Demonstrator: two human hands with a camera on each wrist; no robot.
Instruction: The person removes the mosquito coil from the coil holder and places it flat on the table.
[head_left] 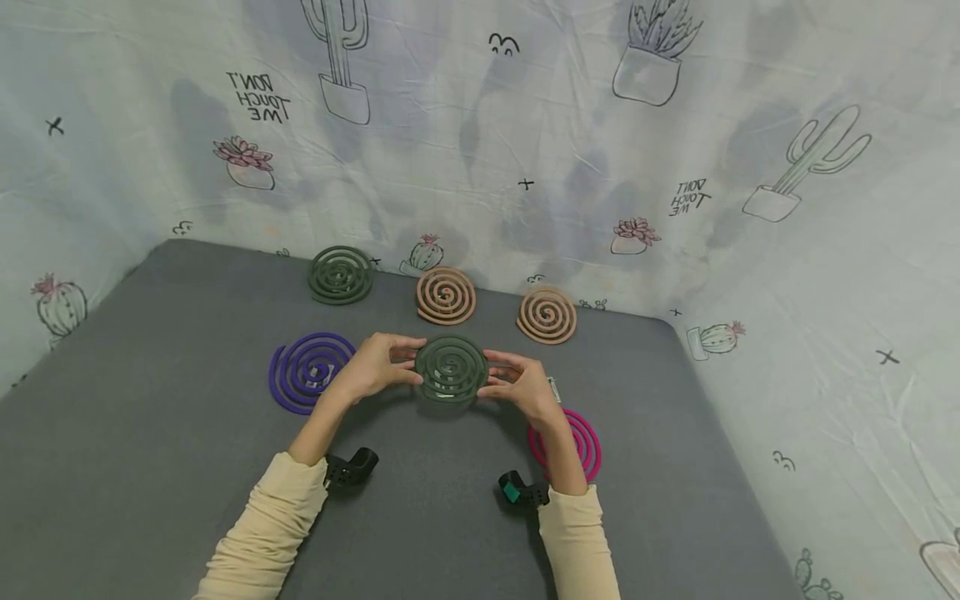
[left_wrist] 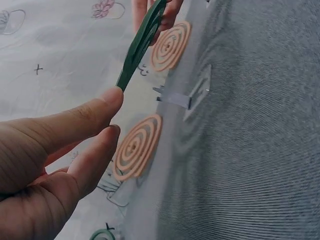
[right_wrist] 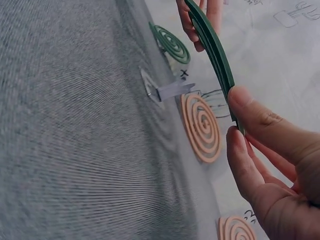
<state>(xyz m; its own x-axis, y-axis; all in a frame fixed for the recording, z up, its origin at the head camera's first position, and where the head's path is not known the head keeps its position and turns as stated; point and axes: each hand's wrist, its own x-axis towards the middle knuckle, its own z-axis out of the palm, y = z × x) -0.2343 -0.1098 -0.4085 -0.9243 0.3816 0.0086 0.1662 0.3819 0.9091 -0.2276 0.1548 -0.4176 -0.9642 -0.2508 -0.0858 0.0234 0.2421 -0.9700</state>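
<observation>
Both hands hold a dark green mosquito coil (head_left: 452,368) above the grey table, one at each side. My left hand (head_left: 377,365) pinches its left edge between thumb and fingers, and my right hand (head_left: 525,387) pinches the opposite edge. From the wrist views the coil (left_wrist: 140,42) appears nearly edge-on, its turns slightly spread apart. Beneath it a small metal stand (right_wrist: 172,90) lies on the table. A purple coil (head_left: 288,383) is partly covered by the left hand, and the right forearm crosses over a pink coil (head_left: 588,442).
Along the table's back edge lie another green coil (head_left: 340,275) and two tan coils (head_left: 446,296). A small metal piece (head_left: 554,389) shows beside the right hand. Behind the table (head_left: 420,517) hangs a white cloth (head_left: 450,150) printed with cacti.
</observation>
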